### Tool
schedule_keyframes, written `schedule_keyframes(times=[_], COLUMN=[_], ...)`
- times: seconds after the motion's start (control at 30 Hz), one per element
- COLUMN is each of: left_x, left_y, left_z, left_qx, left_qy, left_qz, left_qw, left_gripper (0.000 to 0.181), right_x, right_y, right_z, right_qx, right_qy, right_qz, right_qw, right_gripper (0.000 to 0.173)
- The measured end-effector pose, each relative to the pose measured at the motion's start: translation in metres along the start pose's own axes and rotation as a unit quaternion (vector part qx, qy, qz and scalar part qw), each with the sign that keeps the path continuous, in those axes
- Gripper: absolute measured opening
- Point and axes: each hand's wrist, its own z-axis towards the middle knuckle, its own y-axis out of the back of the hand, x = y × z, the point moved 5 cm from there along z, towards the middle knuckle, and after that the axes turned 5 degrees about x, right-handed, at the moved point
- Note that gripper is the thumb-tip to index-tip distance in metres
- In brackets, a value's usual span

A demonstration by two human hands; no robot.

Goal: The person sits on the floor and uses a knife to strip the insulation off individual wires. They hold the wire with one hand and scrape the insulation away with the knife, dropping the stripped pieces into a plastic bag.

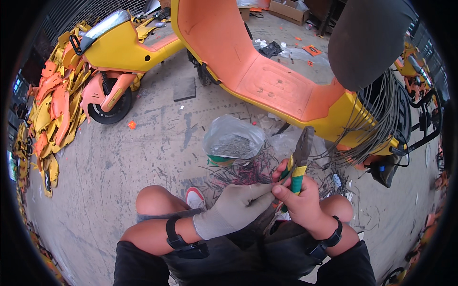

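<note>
My right hand (pixel 304 200), bare, grips a pair of combination pliers (pixel 303 146) by its green and yellow handles. The dark metal jaws point upward and look closed. My left hand (pixel 238 205) wears a pale grey knit glove, and its fingertips meet my right thumb beside the handles. Whether a thin wire lies in that pinch is too small to tell. Just beyond my hands, a plastic-lined container (pixel 232 139) holds many short grey wire pieces (pixel 232 146). Dark and reddish cut strands (pixel 250 173) are strewn on the concrete below it.
A yellow and orange scooter body (pixel 272 85) stands ahead, with a bundle of grey wires (pixel 379 118) draped over its rear near a dark seat (pixel 368 43). A scooter front section with a wheel (pixel 111 103) stands left, beside heaped plastic panels (pixel 57 103). A cardboard box (pixel 289 12) lies behind.
</note>
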Motion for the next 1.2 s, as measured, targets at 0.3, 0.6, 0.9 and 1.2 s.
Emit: schedule_keyframes(times=[0.3, 0.6, 0.9, 1.2], left_x=[-0.006, -0.002, 0.021, 0.015], left_y=[-0.010, -0.015, -0.014, -0.014], left_z=[-0.001, 0.002, 0.009, 0.001], left_qx=[-0.123, -0.129, 0.191, 0.162], left_qy=[-0.127, -0.207, 0.078, 0.080], left_qz=[0.241, 0.336, -0.258, -0.115], left_qw=[0.954, 0.910, 0.944, 0.977], left_gripper=[0.015, 0.022, 0.028, 0.026], right_x=[-0.012, -0.018, -0.001, -0.007], right_y=[-0.005, -0.005, 0.001, -0.006], right_z=[0.000, -0.006, -0.004, -0.006], right_qx=[-0.072, -0.109, 0.037, 0.059], right_qy=[-0.079, -0.227, -0.057, -0.091], right_qz=[0.060, 0.141, 0.154, 0.195], right_qw=[0.993, 0.958, 0.986, 0.975], right_gripper=[0.020, 0.014, 0.016, 0.018])
